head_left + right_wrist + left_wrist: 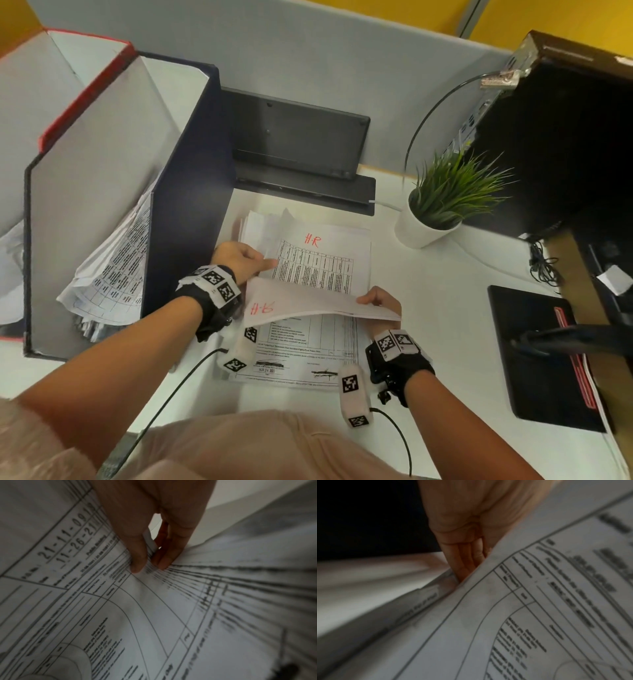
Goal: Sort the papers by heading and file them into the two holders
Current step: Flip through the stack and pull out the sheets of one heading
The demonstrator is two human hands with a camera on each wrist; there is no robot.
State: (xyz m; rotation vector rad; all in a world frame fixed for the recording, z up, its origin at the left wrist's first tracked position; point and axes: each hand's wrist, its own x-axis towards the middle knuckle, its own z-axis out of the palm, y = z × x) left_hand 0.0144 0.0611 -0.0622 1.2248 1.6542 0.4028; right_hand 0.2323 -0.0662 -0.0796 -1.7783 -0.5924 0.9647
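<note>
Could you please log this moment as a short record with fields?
Left hand: grips the pile's left edge
Right hand: pinches the lifted sheet, folded back, red heading showing through
Sheet beneath: headed "HR" in red
Dark blue holder: already holds papers
Red-edged holder: behind it, contents unclear
Plant: right of pile

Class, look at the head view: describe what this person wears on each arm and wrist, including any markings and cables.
Both forearms are bare, with no sleeves in sight. Each wrist carries a black strap: the left wrist strap and the right wrist strap. White blocks printed with black-and-white square codes sit on both. A thin black cable trails from the left strap, another cable from the right.
</note>
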